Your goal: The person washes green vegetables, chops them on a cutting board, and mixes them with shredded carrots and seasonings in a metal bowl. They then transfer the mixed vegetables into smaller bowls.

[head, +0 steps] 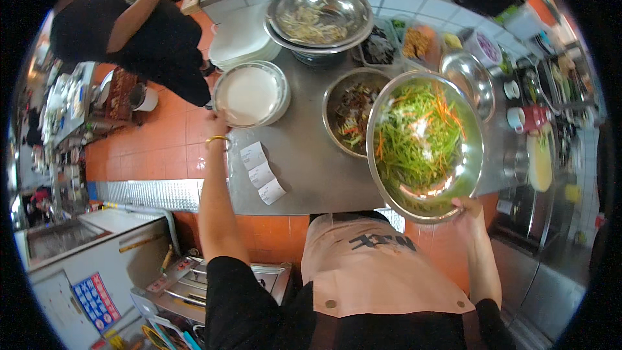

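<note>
My right hand (470,214) grips the near rim of a large stainless steel bowl (474,155). It holds shredded green vegetable (413,155) with orange shreds, probably carrot, and a white powdery heap (422,129) on top. My left hand (218,120), with a yellow bangle on the wrist, is at the left rim of a stack of round white plates (250,95). Blur and the small size of the fingers hide whether they close on the top plate. Partly behind the held bowl sits another steel bowl (330,124) with dark mixed food.
Paper slips (262,173) bearing print lie on the steel table (311,175). At the back are nested steel bowls (357,9) with pale strips, white oval plates (243,34) and tubs of ingredients (418,43). Another steel bowl (478,78) stands right. A person in black (126,43) is beyond the table's left end.
</note>
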Tool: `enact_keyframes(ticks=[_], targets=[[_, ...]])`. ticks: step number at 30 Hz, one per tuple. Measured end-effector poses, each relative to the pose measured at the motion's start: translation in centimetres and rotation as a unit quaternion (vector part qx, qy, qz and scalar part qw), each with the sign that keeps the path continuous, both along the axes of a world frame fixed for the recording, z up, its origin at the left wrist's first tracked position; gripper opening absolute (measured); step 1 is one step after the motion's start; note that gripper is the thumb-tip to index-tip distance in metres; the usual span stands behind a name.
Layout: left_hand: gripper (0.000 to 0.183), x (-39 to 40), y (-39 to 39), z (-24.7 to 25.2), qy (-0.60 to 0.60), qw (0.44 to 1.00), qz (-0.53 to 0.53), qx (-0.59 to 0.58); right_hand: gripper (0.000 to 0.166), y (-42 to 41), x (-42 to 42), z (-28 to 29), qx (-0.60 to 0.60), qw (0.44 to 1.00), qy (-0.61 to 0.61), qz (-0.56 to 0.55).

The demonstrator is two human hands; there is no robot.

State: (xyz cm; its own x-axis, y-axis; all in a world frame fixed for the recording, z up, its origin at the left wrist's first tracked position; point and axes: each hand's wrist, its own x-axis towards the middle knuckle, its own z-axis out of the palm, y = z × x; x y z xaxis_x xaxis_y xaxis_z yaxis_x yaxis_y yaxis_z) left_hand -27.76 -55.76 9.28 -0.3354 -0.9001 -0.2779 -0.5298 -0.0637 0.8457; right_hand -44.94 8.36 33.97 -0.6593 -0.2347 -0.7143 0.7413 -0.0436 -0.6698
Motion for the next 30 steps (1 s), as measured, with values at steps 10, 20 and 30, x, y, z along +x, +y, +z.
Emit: enact_keyframes(ticks=[10, 20, 30], targets=[[0.012, -3.9, 9.7, 24.3, -0.200, 0.674, -0.282, -0.652, 0.008, 1.1, 1.9, -1.5, -0.041, 0.998, 0.037, -0.013], [0.030, 2.8, 28.6, 1.6, -0.121, 0.943, -0.310, 0.005, 0.013, 2.0, 3.0, -1.6, -0.046, 0.997, 0.049, -0.043], [0.062, -2.6, 27.1, -4.0, -0.201, 0.921, -0.326, -0.068, 0.014, 3.5, 5.3, -1.1, 0.009, 0.994, 0.045, -0.099]])
